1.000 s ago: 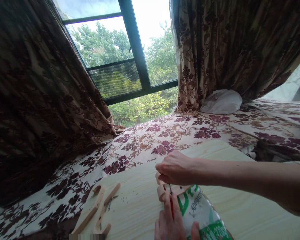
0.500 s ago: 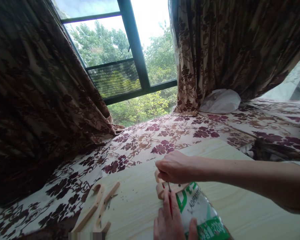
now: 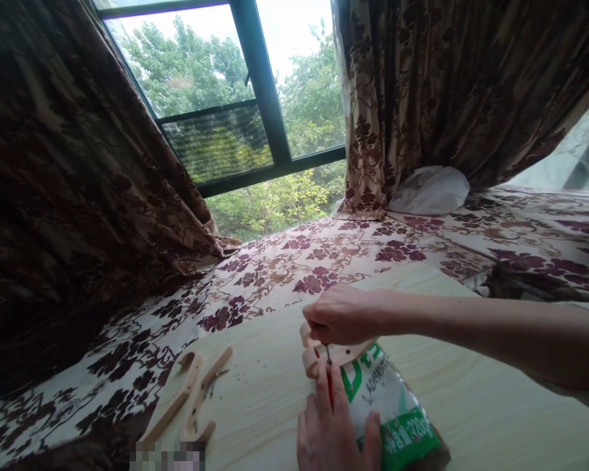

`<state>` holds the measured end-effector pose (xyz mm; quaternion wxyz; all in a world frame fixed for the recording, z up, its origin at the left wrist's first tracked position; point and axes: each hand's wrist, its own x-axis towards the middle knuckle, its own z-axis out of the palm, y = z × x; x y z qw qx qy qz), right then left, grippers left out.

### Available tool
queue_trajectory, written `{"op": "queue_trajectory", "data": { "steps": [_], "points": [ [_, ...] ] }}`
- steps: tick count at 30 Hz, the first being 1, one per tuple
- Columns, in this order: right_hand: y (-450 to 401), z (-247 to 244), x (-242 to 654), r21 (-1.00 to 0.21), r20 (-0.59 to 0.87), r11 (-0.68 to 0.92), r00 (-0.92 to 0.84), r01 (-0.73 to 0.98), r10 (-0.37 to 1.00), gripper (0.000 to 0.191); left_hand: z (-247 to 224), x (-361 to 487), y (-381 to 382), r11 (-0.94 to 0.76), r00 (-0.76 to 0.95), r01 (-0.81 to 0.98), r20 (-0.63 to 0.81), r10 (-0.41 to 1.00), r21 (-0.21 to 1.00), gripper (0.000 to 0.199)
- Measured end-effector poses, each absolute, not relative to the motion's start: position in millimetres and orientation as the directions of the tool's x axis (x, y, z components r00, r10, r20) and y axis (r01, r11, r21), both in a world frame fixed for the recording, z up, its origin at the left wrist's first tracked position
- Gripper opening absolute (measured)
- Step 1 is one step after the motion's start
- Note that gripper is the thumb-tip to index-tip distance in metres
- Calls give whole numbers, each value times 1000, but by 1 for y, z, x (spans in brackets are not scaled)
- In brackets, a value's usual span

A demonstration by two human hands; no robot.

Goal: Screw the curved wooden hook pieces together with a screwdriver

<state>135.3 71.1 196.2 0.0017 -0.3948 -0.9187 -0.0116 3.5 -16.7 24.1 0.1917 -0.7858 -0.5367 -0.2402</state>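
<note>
My right hand (image 3: 336,315) is closed in a fist above my left hand. From under it a thin metal shaft (image 3: 328,353) points down; what the fist wraps round is hidden. Below, my left hand (image 3: 331,418) has a slim red tool handle (image 3: 330,391) between its index and middle fingers, thumb apart over a green-and-white plastic bag (image 3: 387,399). A pale curved wooden hook (image 3: 311,361) lies at the fingertips, partly covered by both hands. To the left rest two more wooden hooks, one long (image 3: 174,399) and one beside it (image 3: 196,405), with screws (image 3: 211,386) near them.
Everything sits on a pale wood-grain board (image 3: 255,418) laid over a floral cloth (image 3: 275,275). Small dark bits are scattered on the board. A white plastic bag (image 3: 429,190) lies by the patterned curtain (image 3: 368,131), next to the window (image 3: 269,98).
The view has tipped slightly downward, so the scene sits higher in the picture. Both hands keep nearly the same pose at the wooden hook.
</note>
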Motion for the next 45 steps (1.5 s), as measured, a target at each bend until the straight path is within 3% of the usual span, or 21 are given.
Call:
{"op": "queue_trajectory", "data": {
  "steps": [3, 9, 19, 26, 35, 40, 45],
  "points": [
    [69, 205, 135, 30, -31, 680, -680, 732, 733, 26, 27, 4, -18, -358, 317, 933, 576, 754, -45, 51],
    [61, 222, 135, 34, -163, 782, -768, 622, 619, 22, 30, 4, -20, -355, 305, 935, 551, 777, -17, 52],
    [67, 213, 137, 54, -108, 685, -678, 726, 727, 29, 32, 5, -21, -357, 305, 934, 532, 790, -6, 53],
    [62, 223, 137, 5, -136, 776, -768, 631, 625, 24, 35, 5, -22, -360, 303, 933, 524, 796, 8, 54],
    [68, 212, 133, 45, -94, 690, -684, 723, 723, 34, 35, 4, -22, -369, 313, 929, 505, 804, 11, 54],
    [62, 223, 134, 30, -120, 753, -745, 657, 656, 23, 36, 6, -23, -351, 291, 936, 505, 813, 26, 55],
    [65, 216, 136, -1, -116, 777, -771, 630, 626, 25, 36, 7, -23, -356, 289, 934, 507, 812, 37, 54]
  ]
}}
